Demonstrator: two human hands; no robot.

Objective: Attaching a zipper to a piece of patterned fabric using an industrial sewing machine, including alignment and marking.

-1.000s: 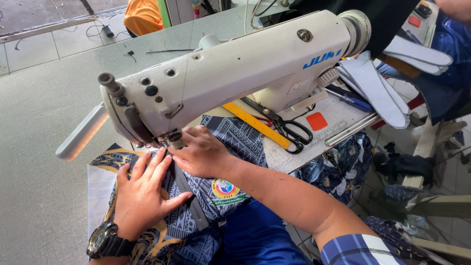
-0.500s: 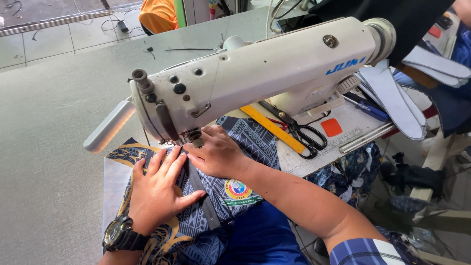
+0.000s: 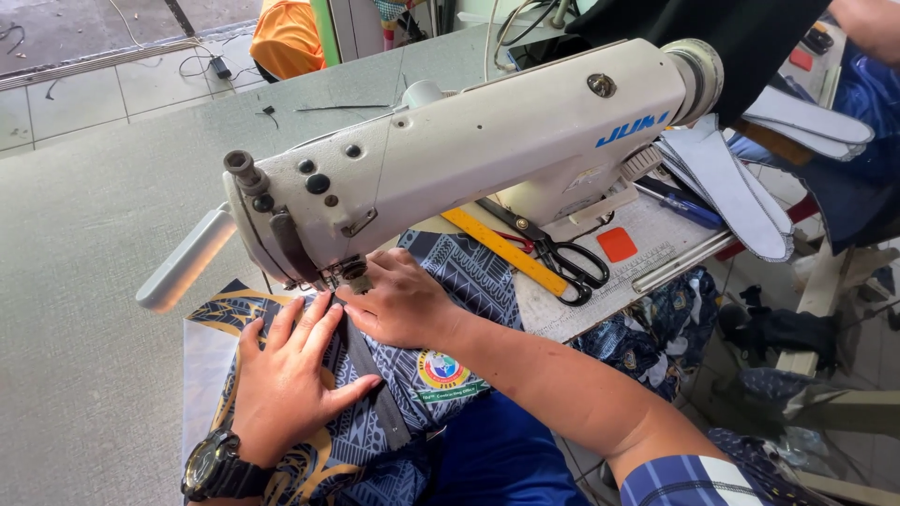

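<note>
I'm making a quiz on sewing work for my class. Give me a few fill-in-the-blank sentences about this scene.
1. The left hand lies flat on the patterned ____.
2. The left wrist wears a black ____.
3. The right hand rests beside the needle of the sewing ____.
4. Black scissors lie next to a yellow ____.

Missing words: cloth; watch; machine; ruler

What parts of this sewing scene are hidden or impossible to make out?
- Needle and presser foot: head view, hidden behind the right hand and the sewing machine head.
- Scissors blades: partly under the machine arm.
- Patterned fabric: lower part cut off by the bottom edge.
- Left hand: palm covers the seam beneath.
</note>
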